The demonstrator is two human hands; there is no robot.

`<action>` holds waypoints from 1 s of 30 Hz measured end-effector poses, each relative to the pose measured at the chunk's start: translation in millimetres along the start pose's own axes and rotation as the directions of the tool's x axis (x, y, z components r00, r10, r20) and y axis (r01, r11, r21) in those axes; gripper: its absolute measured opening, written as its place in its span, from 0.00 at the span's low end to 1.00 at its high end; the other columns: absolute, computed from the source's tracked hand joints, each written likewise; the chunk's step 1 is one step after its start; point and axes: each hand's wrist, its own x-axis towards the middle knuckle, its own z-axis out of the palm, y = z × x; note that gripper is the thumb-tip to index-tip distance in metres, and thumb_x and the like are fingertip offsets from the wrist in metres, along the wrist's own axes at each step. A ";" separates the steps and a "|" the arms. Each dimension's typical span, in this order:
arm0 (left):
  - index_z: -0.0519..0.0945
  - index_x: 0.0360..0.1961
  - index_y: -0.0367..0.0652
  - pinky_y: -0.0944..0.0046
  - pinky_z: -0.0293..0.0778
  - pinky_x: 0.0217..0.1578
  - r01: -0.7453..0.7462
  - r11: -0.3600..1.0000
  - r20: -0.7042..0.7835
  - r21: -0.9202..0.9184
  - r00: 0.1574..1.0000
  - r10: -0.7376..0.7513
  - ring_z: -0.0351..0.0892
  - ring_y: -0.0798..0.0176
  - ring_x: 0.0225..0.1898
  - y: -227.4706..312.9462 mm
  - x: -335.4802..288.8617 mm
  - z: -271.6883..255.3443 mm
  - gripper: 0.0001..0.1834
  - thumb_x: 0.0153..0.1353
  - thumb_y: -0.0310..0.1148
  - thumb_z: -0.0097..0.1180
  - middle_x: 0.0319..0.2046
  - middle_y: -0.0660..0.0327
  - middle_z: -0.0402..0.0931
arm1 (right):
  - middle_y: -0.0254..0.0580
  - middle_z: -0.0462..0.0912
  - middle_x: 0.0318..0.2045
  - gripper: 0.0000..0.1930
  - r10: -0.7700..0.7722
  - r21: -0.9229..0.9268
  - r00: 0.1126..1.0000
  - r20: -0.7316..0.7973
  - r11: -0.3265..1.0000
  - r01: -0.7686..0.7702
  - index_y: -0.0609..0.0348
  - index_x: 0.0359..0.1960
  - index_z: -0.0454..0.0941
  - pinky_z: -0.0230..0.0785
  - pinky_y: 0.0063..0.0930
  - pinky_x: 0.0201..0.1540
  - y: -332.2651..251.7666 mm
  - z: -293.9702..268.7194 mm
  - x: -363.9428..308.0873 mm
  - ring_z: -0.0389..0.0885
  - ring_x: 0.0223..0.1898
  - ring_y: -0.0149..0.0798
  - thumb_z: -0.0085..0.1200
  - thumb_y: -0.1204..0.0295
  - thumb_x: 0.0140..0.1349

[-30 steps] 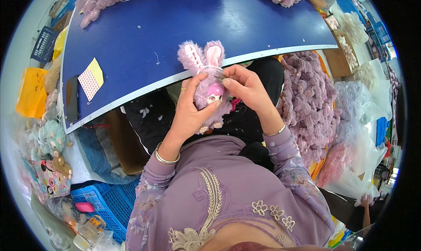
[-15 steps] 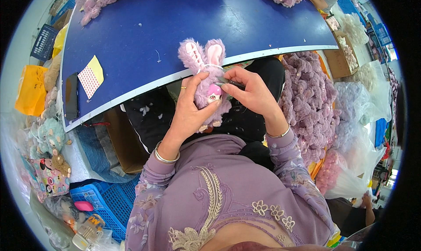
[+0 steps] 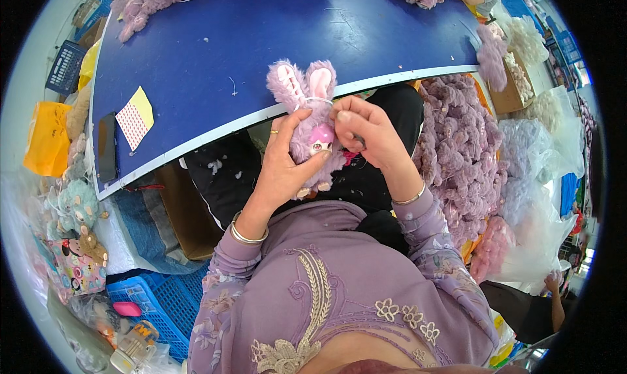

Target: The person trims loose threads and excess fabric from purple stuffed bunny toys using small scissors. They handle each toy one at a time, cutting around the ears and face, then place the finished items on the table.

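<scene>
The bunny (image 3: 312, 123), a purple plush toy with two pink-lined ears, is held upright just below the near edge of the table (image 3: 215, 54), over the person's lap. Its long axis runs from the ears, which overlap the table edge, down to the small feet pointing toward the person's chest.

The left hand (image 3: 285, 168) wraps the bunny from its left side and from behind, thumb across the front beside the pink face, fingers closed around the body. This hand carries the toy's weight. The right hand (image 3: 366, 136) sits on the bunny's right side, touching the head near the base of the ears, thumb and fingers pinched together. Whether they pinch a thread, a needle or only the plush, I cannot tell; a thin white loop shows at the base of the ears.

So the bunny lies between the two hands, the left below and beside it, the right level with its head.

Left of the bunny on the table lies a yellow sheet (image 3: 135, 117) with a dotted card. Right of the bunny, beyond the table edge, a heap of purple plush (image 3: 460, 152) sits beside the person's right arm. Below and left of the bunny a blue crate (image 3: 166, 302) stands on the floor.
</scene>
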 end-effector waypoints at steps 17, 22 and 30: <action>0.69 0.60 0.43 0.62 0.65 0.56 0.024 0.999 0.009 -0.025 1.000 -0.023 0.70 0.59 0.54 -0.2 2.0 2.1 0.36 0.48 0.29 0.68 0.52 0.55 0.68 | 0.48 0.78 0.24 0.13 -0.233 -0.777 0.972 -0.031 0.617 0.124 0.69 0.35 0.75 0.67 0.28 0.30 -18.8 11.6 -9.5 0.74 0.25 0.33 0.61 0.71 0.57; 0.69 0.60 0.44 0.63 0.64 0.56 0.009 1.000 0.032 -0.005 0.999 -0.009 0.70 0.58 0.54 0.4 1.8 1.6 0.36 0.47 0.28 0.68 0.52 0.55 0.68 | 0.52 0.79 0.25 0.13 -0.242 -0.796 0.970 0.010 0.585 0.154 0.70 0.35 0.75 0.67 0.30 0.30 -22.1 9.0 -9.4 0.76 0.25 0.38 0.61 0.71 0.56; 0.69 0.59 0.44 0.61 0.65 0.56 -0.023 0.999 0.055 0.022 0.998 0.021 0.70 0.56 0.54 -2.5 2.7 2.3 0.36 0.47 0.28 0.68 0.51 0.54 0.67 | 0.38 0.79 0.26 0.11 -0.153 -0.810 0.988 -0.007 0.581 0.084 0.68 0.37 0.76 0.67 0.24 0.32 -27.2 6.3 -11.6 0.72 0.29 0.25 0.60 0.73 0.58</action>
